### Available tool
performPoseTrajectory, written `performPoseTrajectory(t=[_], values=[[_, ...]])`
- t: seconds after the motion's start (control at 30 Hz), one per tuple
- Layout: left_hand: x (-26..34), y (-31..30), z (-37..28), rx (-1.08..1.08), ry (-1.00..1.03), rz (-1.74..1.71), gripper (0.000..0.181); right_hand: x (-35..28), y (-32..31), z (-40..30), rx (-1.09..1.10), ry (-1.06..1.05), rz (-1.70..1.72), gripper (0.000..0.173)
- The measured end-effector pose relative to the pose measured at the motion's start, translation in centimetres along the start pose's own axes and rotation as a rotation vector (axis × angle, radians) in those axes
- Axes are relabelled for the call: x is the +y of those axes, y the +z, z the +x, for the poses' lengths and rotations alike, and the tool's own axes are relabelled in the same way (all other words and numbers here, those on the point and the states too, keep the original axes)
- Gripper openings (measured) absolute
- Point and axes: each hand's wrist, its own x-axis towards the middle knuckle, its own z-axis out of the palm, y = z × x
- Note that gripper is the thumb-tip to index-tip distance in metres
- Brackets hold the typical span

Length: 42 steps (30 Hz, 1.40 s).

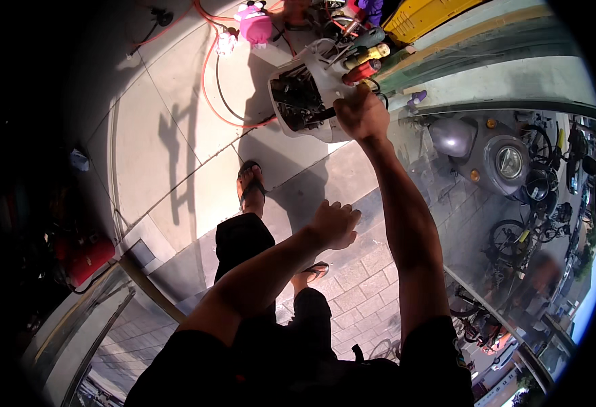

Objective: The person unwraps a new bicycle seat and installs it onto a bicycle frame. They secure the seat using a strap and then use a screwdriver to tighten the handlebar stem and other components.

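Note:
At the near side of a pale plastic tool container (322, 76), my right hand (363, 116) is closed around a dark handle (322, 118) that reaches over the container's opening. Loose dark metal tools (293, 96) fill the inside. Beside my knuckles, a red-handled tool (361, 72) and a yellow-handled tool (369, 55) stick out at the container's rim. My left hand (334, 224) hangs over the doorway step, its fingers loosely bent and its thumb apart. Nothing shows in it, though its palm is hidden.
Orange hose (204, 66) loops over the tiled floor (160, 152) near a pink plush toy (255, 25). A yellow plastic crate (425, 18) stands beyond the tools. Glass doors flank me; a scooter (481, 152) shows in the right pane (430, 203). A red object (84, 259) lies at left.

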Motion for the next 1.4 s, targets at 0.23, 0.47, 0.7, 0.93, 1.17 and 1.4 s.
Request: performPoseTrajectory(t=[0.23, 0.47, 0.7, 0.93, 1.17, 1.4], values=[[8.9, 18.4, -4.4, -0.799, -0.159, 0.184, 0.059, 18.5, -4.9, -33.7, 0.063, 0.044, 0.181, 0.036], [17.8, 33.9, -11.8, -1.166, -0.176, 0.274, 0.063, 35.0, -10.9, -69.2, -0.041, 0.603, 0.218, 0.039], [42.3, 35.3, -6.7, -0.618, -0.154, -0.112, 0.048, 51.8, -14.5, -98.8, 0.061, 1.039, 0.241, 0.046], [51.0, 34.4, 3.4, -0.17, -0.18, -0.46, 0.039, 63.3, -18.1, -117.4, 0.236, 1.498, 0.221, 0.046], [41.4, 46.5, 7.1, -0.594, -0.79, 0.351, 0.032, 77.8, -17.9, -125.7, 0.439, 1.74, 0.192, 0.041], [47.9, 76.1, 43.9, -0.966, -0.332, 0.608, 0.031, 95.3, -11.1, -124.8, 0.683, 1.958, 0.27, 0.044]])
